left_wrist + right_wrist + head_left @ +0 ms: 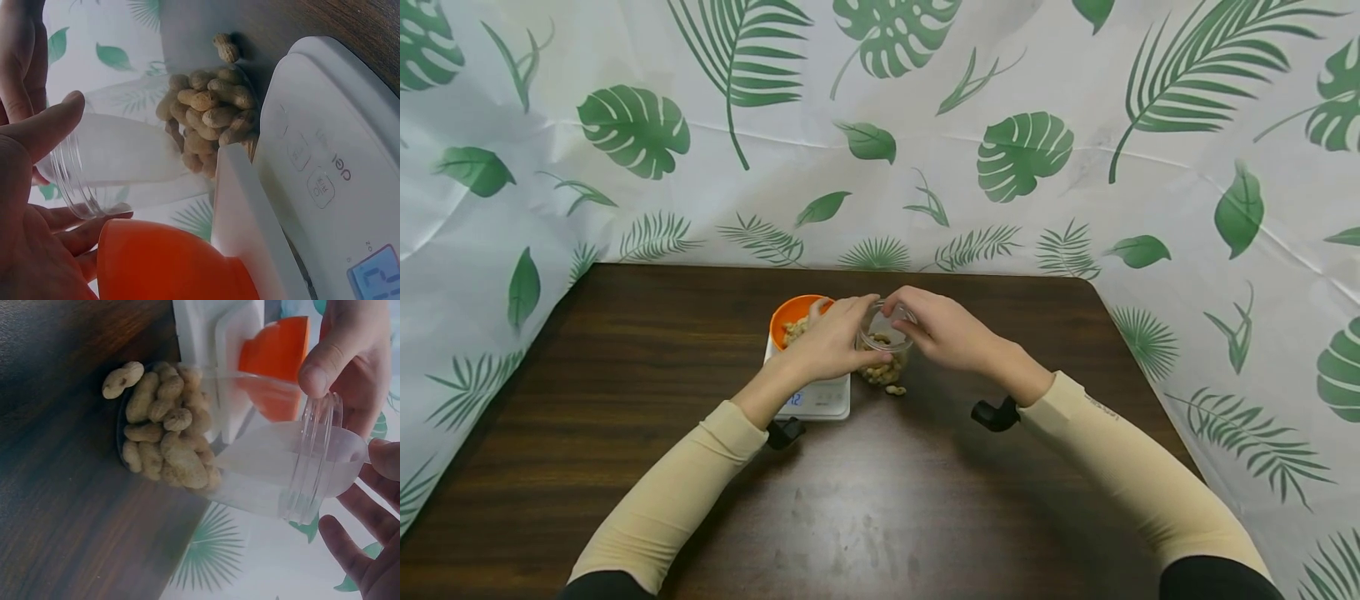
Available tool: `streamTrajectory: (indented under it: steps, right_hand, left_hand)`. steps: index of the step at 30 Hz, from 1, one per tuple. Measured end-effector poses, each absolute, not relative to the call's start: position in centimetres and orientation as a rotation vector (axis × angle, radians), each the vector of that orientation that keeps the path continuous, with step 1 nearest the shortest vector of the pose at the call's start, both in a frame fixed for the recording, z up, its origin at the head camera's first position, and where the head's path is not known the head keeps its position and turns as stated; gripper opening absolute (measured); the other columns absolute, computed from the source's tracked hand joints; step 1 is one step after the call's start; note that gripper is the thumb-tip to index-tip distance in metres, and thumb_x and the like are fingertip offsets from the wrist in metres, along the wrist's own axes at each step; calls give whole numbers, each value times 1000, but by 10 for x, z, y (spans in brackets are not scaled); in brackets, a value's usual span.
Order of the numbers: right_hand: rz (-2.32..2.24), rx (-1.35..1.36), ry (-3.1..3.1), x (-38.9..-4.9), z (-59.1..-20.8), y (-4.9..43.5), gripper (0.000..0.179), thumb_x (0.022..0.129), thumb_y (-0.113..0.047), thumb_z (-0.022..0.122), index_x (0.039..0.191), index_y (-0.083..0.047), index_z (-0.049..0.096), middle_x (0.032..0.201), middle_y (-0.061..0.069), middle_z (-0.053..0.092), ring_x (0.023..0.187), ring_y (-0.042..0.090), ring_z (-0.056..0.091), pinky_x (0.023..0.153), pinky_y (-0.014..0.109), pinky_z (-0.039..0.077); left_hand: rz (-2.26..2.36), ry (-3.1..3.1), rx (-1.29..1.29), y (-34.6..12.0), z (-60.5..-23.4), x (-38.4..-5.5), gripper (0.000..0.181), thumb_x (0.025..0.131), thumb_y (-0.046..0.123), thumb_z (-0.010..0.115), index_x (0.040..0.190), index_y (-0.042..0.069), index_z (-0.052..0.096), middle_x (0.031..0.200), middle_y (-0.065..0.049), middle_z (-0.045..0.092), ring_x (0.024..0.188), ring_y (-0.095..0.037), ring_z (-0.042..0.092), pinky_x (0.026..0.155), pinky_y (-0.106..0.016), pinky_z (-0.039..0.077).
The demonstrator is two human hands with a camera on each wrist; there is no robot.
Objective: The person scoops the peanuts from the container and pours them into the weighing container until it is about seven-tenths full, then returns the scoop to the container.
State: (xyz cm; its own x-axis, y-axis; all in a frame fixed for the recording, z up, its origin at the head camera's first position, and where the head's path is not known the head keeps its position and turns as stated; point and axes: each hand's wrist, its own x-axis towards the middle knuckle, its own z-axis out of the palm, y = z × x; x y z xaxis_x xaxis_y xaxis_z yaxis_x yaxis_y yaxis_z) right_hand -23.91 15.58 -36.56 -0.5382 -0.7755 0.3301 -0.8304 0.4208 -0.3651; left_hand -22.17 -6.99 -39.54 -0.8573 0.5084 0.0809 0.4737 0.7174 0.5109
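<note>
A clear jar [147, 187] of peanuts [165, 425] stands on the table beside the kitchen scale. My left hand [831, 342] grips the jar near its threaded rim, thumb on one side and fingers on the other. Inside its mouth sits a translucent white rounded plastic piece [269, 456], reaching down toward the nuts. At its outer end, my right hand [951, 329] pinches it between thumb and fingers, with one finger spread apart. An orange bowl [786, 312] of peanuts rests on the white scale [827, 404], close beside my left hand and partly hidden by it.
One loose peanut [895, 390] lies on the dark wooden table [865, 500] just in front of the jar. The scale's lit display [378, 275] is partly covered in the head view. A leaf-patterned sheet [925, 167] hangs behind the table.
</note>
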Motion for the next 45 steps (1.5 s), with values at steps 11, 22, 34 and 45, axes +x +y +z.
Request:
streamTrajectory:
  steps: [11, 22, 34, 45]
  right_hand:
    - [605, 1482, -2575, -235, -366, 152, 19, 102, -5, 63, 121, -5, 61, 115, 6, 67, 99, 20, 65, 86, 40, 53]
    - [674, 1471, -2635, -238, -377, 155, 14, 101, -8, 66, 115, -7, 64, 100, 1, 66, 75, 12, 57, 69, 33, 50]
    - [968, 1342, -2567, -241, -372, 157, 11, 99, -8, 70, 108, -6, 66, 105, 4, 71, 91, 16, 69, 72, 36, 54]
    - [1041, 1270, -2580, -241, -377, 157, 13, 95, -12, 76, 105, -9, 68, 99, 0, 72, 86, 11, 69, 64, 32, 52]
  left_hand:
    - [838, 2849, 815, -70, -396, -221, 92, 91, 50, 77, 159, 6, 33, 154, -13, 46, 141, -32, 41, 111, -70, 12]
    - [842, 2839, 802, -69, -398, -221, 93, 91, 50, 77, 160, 7, 32, 155, -12, 46, 141, -31, 42, 112, -70, 13]
    - [837, 2849, 810, -70, -396, -222, 92, 91, 51, 77, 159, 8, 33, 153, -12, 47, 140, -30, 42, 111, -71, 13]
    - [820, 2855, 810, -69, -396, -223, 92, 90, 50, 77, 159, 7, 34, 154, -12, 47, 140, -31, 42, 110, -71, 15]
